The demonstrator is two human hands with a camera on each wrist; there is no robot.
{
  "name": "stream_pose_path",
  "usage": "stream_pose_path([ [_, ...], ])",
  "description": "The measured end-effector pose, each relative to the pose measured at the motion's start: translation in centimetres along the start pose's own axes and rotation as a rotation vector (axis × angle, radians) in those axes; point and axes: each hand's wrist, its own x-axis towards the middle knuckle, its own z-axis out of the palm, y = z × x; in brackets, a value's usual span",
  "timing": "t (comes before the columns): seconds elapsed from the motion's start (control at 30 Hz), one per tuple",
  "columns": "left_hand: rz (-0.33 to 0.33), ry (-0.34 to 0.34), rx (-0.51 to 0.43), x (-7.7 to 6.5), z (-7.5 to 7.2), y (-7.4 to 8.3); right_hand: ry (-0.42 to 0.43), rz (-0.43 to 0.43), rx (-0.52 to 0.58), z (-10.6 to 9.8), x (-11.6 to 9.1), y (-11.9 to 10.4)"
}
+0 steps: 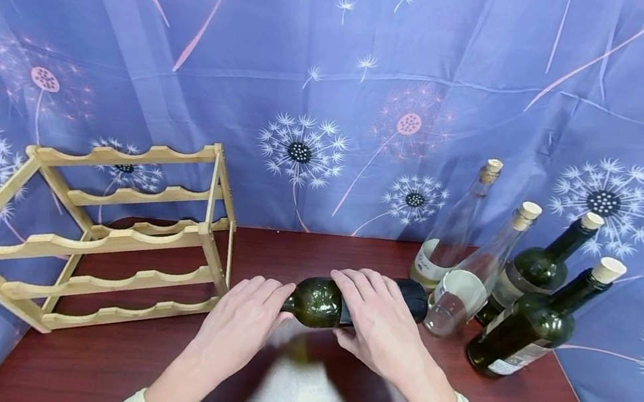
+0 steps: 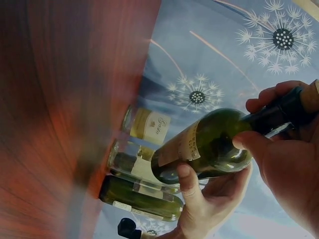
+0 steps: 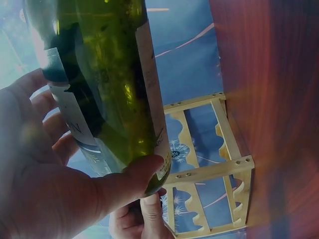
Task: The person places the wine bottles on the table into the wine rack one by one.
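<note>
A dark green wine bottle (image 1: 317, 302) lies sideways in both hands above the table, its neck toward the left. My left hand (image 1: 248, 309) grips the neck, its fingers curled round the dark sleeve; a cork (image 2: 310, 97) shows at the mouth in the left wrist view. My right hand (image 1: 374, 318) holds the body near the base, thumb on one side and fingers on the other. Pale labels (image 3: 75, 117) show on the glass in the right wrist view. To the left of my left hand stands a wooden wine rack (image 1: 112, 242) with scalloped rails.
Two clear corked bottles (image 1: 464, 289) and two dark green corked bottles (image 1: 523, 330) stand upright at the right, close beyond my right hand. The reddish-brown table (image 1: 315, 254) ends against a blue dandelion-print cloth (image 1: 258, 32). Light glares on the table's near middle.
</note>
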Motion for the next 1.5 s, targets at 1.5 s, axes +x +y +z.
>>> stream_pose_path([
  [1.5,-0.166,0.272,-0.028,0.3,-7.0,-4.0,0.180,0.205,0.036,-4.8,-1.6,4.5],
])
